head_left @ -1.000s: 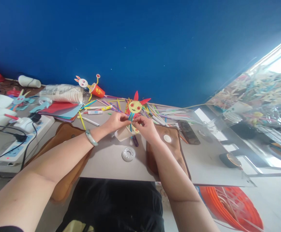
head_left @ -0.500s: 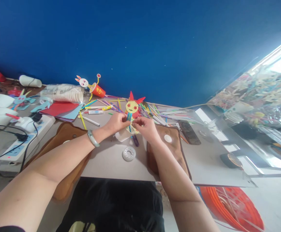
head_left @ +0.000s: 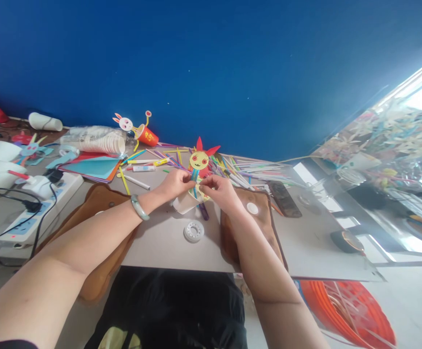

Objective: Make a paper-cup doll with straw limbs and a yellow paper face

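A paper rabbit figure (head_left: 198, 160) with a round yellow face and red ears stands up in the middle of the table, on a blue striped neck. My left hand (head_left: 179, 184) is closed at the lower neck, thumb and finger pinched together. Opposite it, the fingers of my right hand (head_left: 220, 190) pinch a small part of the figure close to the left fingertips; the exact piece is hidden. Below the hands is a white paper cup (head_left: 185, 204), tilted and partly covered. A roll of white tape (head_left: 194, 231) lies flat nearer to me.
Brown cushions (head_left: 259, 218) lie under both forearms. Loose coloured sticks (head_left: 240, 167) spread along the wall. At left are a power strip (head_left: 47, 208) with cables, paper sheets (head_left: 94, 167) and stacked cups (head_left: 101, 143). An orange bucket (head_left: 314, 303) stands below the right edge.
The rabbit's head and ears have shifted very slightly right. Both hands stay nearly in place. The paper stack at left shows light blue on top where red showed before.
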A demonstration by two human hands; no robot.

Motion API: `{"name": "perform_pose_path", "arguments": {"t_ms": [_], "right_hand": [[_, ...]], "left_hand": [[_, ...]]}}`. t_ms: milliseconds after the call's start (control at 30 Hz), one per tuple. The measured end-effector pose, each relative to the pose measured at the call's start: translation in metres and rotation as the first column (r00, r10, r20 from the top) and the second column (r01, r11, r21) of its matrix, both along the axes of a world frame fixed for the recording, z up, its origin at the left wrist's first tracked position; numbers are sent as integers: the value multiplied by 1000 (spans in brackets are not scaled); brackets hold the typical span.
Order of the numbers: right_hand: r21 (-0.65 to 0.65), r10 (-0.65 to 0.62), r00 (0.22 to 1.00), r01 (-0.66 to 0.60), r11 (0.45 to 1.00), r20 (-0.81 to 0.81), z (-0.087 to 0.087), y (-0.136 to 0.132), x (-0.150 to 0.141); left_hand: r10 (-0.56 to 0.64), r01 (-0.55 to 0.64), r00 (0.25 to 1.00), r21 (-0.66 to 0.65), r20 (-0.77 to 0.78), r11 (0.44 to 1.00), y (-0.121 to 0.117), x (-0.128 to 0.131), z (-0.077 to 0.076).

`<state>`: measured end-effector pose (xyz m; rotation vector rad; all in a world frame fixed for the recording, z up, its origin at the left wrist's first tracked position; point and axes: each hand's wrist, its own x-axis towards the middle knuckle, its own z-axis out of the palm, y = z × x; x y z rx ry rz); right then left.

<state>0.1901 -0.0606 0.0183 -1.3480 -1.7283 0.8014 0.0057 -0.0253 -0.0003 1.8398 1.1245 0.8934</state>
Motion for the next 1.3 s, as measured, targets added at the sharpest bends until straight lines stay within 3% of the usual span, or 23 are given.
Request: {"name": "perform_pose_path", "arguments": {"t_ms": [200,567,933,1300], "right_hand": [[9,-46,999,47,999,-22,-3,3,1],[-167,-100,983,74,983,-155,6,-1,4],[-123,-49,997,41,992,-64,2,5,12],[-144,-95,986,75,987,-140,5,5,19]], "left_hand": [[-10,10,1000,-5,23,1000,-1,-1,1],[-42,43,997,-20,57,999,6,-3,-7],[-41,40,999,18,24,999,5,-6,-1],[-11,11,1000,5,20,1000,0,-6,14]]}}
